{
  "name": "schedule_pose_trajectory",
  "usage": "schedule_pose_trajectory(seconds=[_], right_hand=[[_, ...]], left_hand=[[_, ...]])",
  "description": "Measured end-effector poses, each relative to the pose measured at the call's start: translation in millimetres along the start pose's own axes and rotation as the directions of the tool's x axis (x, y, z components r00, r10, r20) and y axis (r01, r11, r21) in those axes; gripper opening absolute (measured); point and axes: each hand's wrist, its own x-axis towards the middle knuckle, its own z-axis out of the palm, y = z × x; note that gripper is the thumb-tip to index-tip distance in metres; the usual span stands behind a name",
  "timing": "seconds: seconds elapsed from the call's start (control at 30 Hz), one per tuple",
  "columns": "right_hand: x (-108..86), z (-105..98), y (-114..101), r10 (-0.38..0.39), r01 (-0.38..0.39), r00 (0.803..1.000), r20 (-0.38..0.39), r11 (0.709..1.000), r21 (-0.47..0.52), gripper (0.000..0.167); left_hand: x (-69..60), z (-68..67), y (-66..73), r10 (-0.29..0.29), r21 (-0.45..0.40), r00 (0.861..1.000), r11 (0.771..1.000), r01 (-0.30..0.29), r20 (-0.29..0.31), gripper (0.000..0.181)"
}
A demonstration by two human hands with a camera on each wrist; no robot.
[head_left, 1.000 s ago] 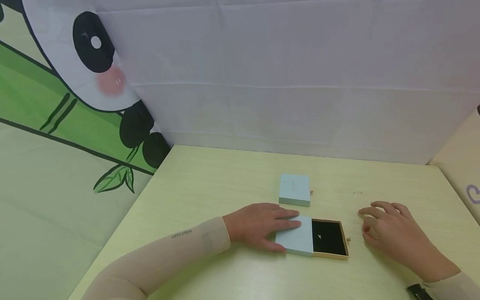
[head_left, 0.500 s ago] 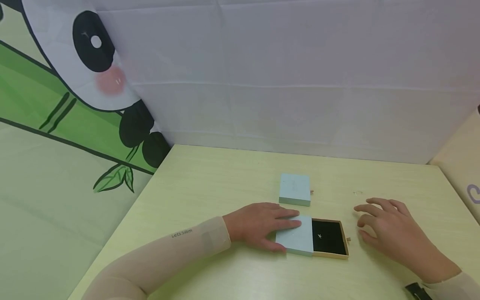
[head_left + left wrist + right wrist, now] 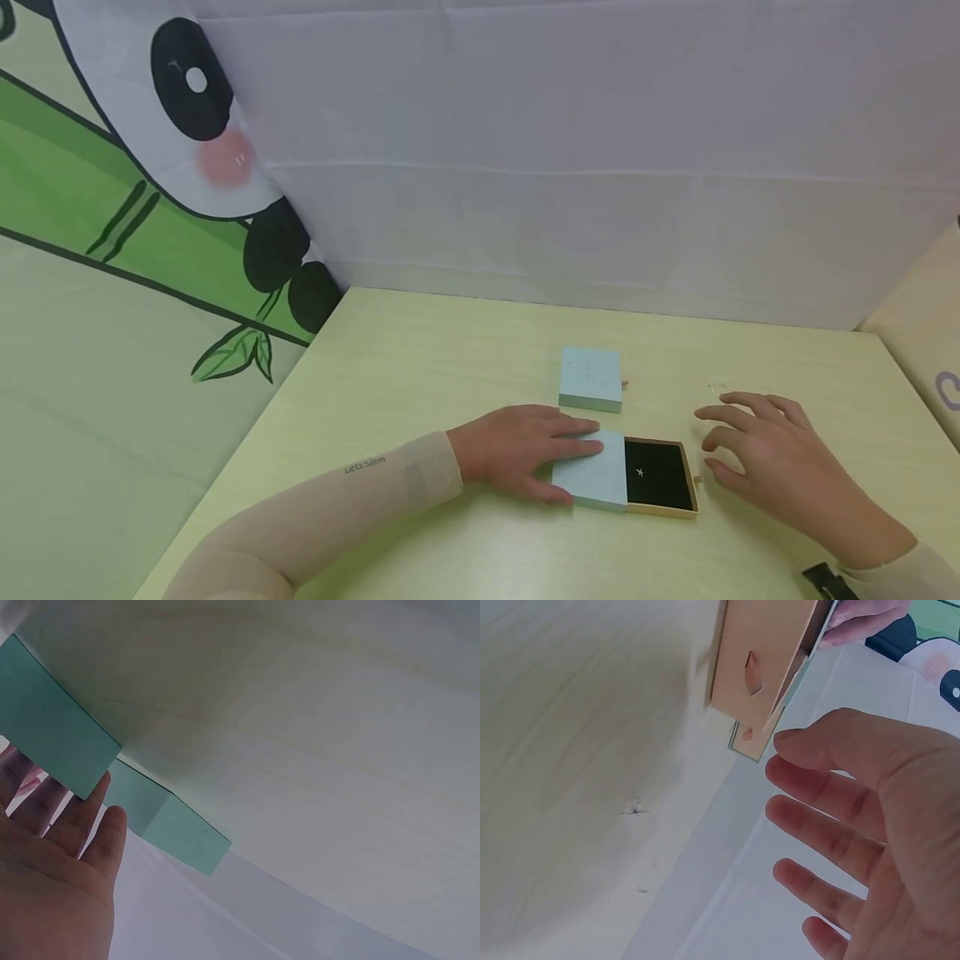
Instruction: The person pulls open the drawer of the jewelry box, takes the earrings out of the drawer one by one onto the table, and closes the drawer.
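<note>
My left hand (image 3: pixel 517 454) rests on the light blue sleeve (image 3: pixel 592 482) of a small drawer box, fingers spread over its top and thumb along the near edge. From the sleeve's right side the drawer (image 3: pixel 662 511) stands pulled out, lined in black. A tiny silvery star-shaped piece (image 3: pixel 640 472) lies on that lining. Just right of the drawer's ribbon tab (image 3: pixel 697 480) hovers my right hand (image 3: pixel 776 467), its fingers loosely bent and holding nothing. The right wrist view shows the drawer's tan front (image 3: pixel 739 682) beyond the right thumb.
Behind the first box sits a second light blue box (image 3: pixel 590 375), closed, its tab to the right. Tiny shiny pieces (image 3: pixel 712 387) lie on the pale table (image 3: pixel 450 350) beyond my right fingertips. A white cloth (image 3: pixel 570 167) hangs at the table's back edge.
My right hand has drifted left and slightly away from me, toward the drawer, and its fingers have spread a little. The left hand and both boxes have stayed in place.
</note>
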Motion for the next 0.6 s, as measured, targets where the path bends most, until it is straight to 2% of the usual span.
schedule_pose_trajectory(seconds=[0.13, 0.27, 0.6], right_hand=[[4.6, -1.0, -3.1, -0.046, 0.047, 0.997, -0.060, 0.999, 0.005, 0.028], [8.1, -0.6, -7.7, -0.069, 0.070, 0.994, -0.081, 0.997, 0.013, 0.030], [15.7, -1.6, -25.3, -0.045, 0.044, 0.999, 0.025, 0.998, 0.044, 0.029]], left_hand=[[-0.2, -0.6, -0.5, 0.000, -0.005, 1.000, 1.000, 0.000, 0.000, 0.080], [0.0, -0.2, -0.6, 0.001, -0.002, 1.000, 1.000, -0.001, -0.003, 0.080], [0.4, -1.3, 0.0, -0.002, -0.018, 1.000, 1.000, 0.002, 0.001, 0.080]])
